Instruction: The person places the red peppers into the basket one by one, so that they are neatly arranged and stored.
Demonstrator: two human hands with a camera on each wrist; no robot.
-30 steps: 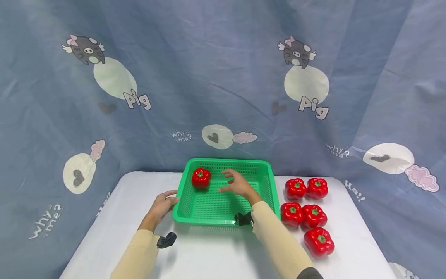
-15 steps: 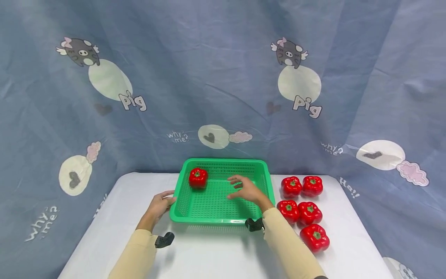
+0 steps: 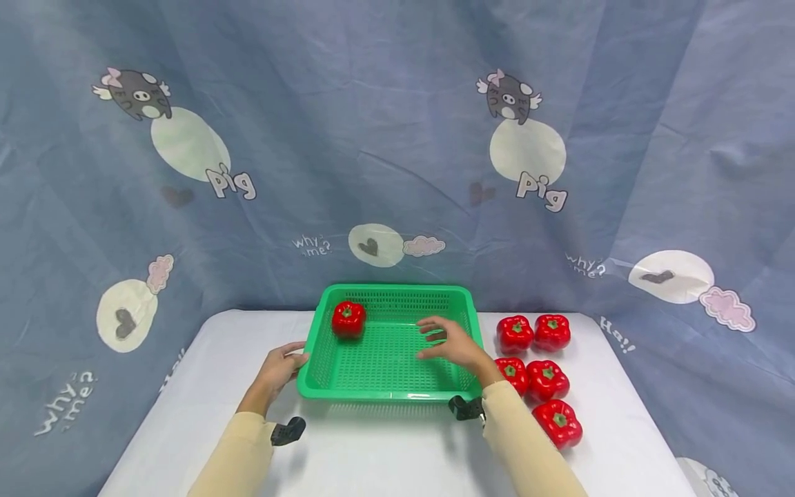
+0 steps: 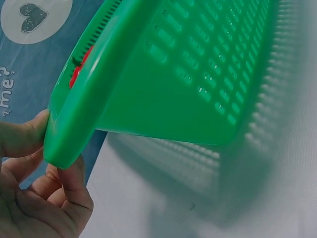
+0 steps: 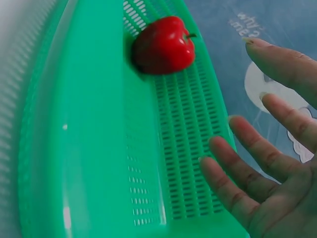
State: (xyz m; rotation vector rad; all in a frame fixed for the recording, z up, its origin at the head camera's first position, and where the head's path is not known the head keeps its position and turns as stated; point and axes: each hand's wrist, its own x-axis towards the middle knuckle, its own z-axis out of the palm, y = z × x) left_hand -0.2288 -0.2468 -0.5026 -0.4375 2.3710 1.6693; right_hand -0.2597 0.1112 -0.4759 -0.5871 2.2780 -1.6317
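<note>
A green plastic basket (image 3: 391, 395) with slotted walls stands on the white table. One red bell pepper (image 3: 348, 319) sits in its back left corner and also shows in the right wrist view. My left hand (image 3: 281, 369) pinches the basket's left rim, thumb (image 4: 29, 131) on one side and fingers (image 4: 72, 183) curled below. Over the right part of the basket floats my right hand (image 3: 452, 343), its fingers (image 5: 252, 173) spread and holding nothing.
Several more red bell peppers (image 3: 546, 379) lie on the white table (image 3: 385, 455) right of the basket, close to the right forearm. A blue printed cloth (image 3: 397, 138) hangs behind the table. Small black devices (image 3: 288, 431) sit at both wrists.
My right hand has drawn back to the right over the basket, fingers still spread. My left hand keeps its hold on the rim. The whole view has shifted slightly.
</note>
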